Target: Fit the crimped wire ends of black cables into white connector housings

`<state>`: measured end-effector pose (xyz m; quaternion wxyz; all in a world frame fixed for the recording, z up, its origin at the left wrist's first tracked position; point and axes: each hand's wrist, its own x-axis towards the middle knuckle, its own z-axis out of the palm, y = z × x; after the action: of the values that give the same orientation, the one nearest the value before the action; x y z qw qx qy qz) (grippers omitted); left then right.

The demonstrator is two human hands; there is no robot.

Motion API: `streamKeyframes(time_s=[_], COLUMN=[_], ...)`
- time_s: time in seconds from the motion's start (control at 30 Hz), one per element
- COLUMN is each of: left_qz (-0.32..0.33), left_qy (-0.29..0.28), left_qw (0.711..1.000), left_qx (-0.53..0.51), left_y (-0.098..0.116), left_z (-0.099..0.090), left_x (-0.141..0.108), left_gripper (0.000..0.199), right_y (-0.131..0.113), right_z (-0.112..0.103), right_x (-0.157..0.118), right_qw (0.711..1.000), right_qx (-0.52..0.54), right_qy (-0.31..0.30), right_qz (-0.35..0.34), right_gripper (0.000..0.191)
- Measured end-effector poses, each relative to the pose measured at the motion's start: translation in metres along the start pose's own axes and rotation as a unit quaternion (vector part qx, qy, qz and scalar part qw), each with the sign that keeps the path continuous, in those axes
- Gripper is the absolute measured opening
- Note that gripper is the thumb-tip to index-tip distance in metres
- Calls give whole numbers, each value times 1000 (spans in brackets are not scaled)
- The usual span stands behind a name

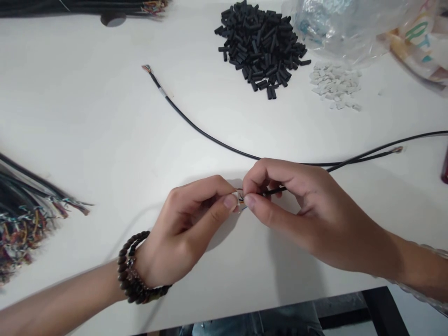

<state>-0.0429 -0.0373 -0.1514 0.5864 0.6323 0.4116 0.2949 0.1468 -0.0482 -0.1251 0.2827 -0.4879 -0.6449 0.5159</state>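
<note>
Between thumb and forefinger, my left hand (198, 221) pinches a small white connector (237, 198). My right hand (304, 210) is closed on the thin coloured wires at the end of a black cable (275, 191), right beside the connector. Fingertips hide where the wires meet the connector, so I cannot tell how far in they sit. Behind my hands, another black cable (206, 135) lies curved on the table, with bare coloured wire ends (146, 68) and a light sleeve near its tip.
Black tube pieces (262, 46) are heaped at the back, beside small white pieces (336, 84) and a clear plastic bag (343, 28). Cable bundles with frayed coloured ends (31, 210) lie at left, and another bundle (80, 7) at the back left. The white table's (196, 310) front edge is near me.
</note>
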Motion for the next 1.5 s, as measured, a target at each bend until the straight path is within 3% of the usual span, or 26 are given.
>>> streamKeyframes(time_s=[0.3,0.53,0.77,1.2,1.5], left_qz=[4,22,10,23,64], left_qy=[-22,-23,-6,6,32], left_qw=[999,999,1000,1000,997], left_qx=[24,3,4,7,-5], left_y=[-1,-1,-1,-1,-6], left_z=[-1,0,2,3,2], left_x=[1,1,1,3,4], left_gripper=[24,22,23,24,21], right_y=[0,-1,3,6,7], right_z=[-1,5,10,9,7], right_x=[2,2,1,3,0], right_qw=[1000,999,996,994,983], right_qx=[21,24,6,-14,-67], right_qy=[-13,32,69,80,100], right_qz=[3,2,-50,-67,-137], right_gripper=[11,14,13,12,9])
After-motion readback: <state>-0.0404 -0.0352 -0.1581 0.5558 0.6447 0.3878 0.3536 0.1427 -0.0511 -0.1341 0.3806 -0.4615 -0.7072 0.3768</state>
